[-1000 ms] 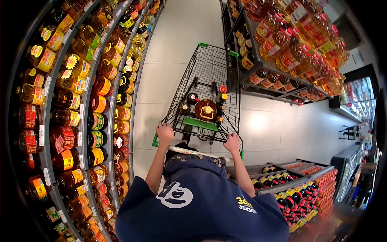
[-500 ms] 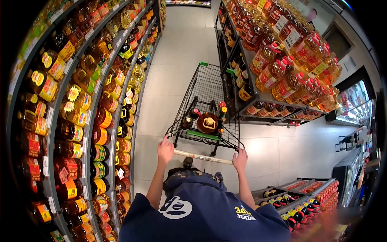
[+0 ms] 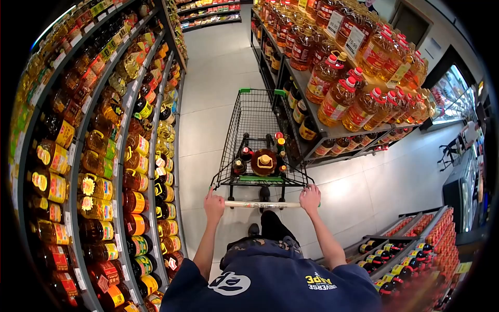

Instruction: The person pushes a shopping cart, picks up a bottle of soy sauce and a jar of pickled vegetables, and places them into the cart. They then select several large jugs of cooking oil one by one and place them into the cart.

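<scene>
My left hand (image 3: 213, 205) is closed around the left end of the pale handle (image 3: 262, 204) of a shopping cart (image 3: 253, 117). At the handle's other end, my right hand (image 3: 310, 198) grips it too. Near me in the black wire basket stands a large brown oil jug (image 3: 263, 169) with a yellowish cap and carry loop. Dark bottles (image 3: 239, 166) are to its left. On its right stand several more bottles (image 3: 280, 148), with red and yellow caps. Green trim edges the basket's near and far ends.
Tall shelves of oil bottles (image 3: 96, 197) line the left side. A display stand (image 3: 322, 125) stacked with oil jugs (image 3: 332, 106) rises close to the cart's right side. Tiled floor (image 3: 210, 67) runs ahead between them. Another bottle rack (image 3: 405, 249) stands behind on the right.
The cart has turned from slanting right to pointing nearly straight down the aisle. Both hands have stayed on the handle. My feet now show under it, and the right display is closer.
</scene>
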Demonstrator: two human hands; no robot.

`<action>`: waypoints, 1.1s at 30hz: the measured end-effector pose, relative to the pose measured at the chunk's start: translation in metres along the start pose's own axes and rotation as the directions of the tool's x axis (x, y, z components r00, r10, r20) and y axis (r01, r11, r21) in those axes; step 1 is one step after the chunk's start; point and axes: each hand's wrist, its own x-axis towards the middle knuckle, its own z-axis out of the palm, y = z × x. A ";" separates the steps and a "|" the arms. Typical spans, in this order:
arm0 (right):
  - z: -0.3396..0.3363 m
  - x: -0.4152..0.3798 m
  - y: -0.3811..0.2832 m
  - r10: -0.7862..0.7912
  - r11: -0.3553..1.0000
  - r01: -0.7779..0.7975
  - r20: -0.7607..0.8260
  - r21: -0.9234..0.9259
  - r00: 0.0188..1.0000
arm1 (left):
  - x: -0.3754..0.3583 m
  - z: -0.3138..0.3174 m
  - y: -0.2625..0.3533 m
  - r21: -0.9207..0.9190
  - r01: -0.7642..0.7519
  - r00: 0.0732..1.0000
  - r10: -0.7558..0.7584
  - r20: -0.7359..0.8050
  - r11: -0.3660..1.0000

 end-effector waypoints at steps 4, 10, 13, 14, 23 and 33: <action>0.010 0.036 -0.003 0.015 1.000 -0.015 -0.009 0.019 1.000 | 0.029 0.009 0.003 0.016 0.014 1.000 -0.014 -0.004 1.000; 0.022 0.072 -0.003 0.033 0.999 -0.034 0.043 0.011 0.999 | 0.060 0.017 0.012 0.039 0.058 0.998 -0.059 0.031 0.998; 0.032 0.103 -0.004 0.024 0.999 -0.025 0.047 0.029 0.999 | 0.087 0.024 0.015 0.058 0.081 0.996 -0.084 0.039 0.995; 0.036 0.110 -0.003 0.019 0.999 -0.021 0.035 0.037 0.999 | 0.093 0.028 0.016 0.060 0.083 0.996 -0.085 0.031 0.995; 0.047 0.179 0.000 0.016 0.998 -0.020 0.073 0.056 0.997 | 0.150 0.051 0.030 0.100 0.184 0.973 -0.195 0.121 0.978; 0.068 0.233 0.007 -0.010 0.997 0.003 0.085 0.083 0.996 | 0.198 0.069 0.032 0.151 0.175 0.959 -0.203 0.196 0.973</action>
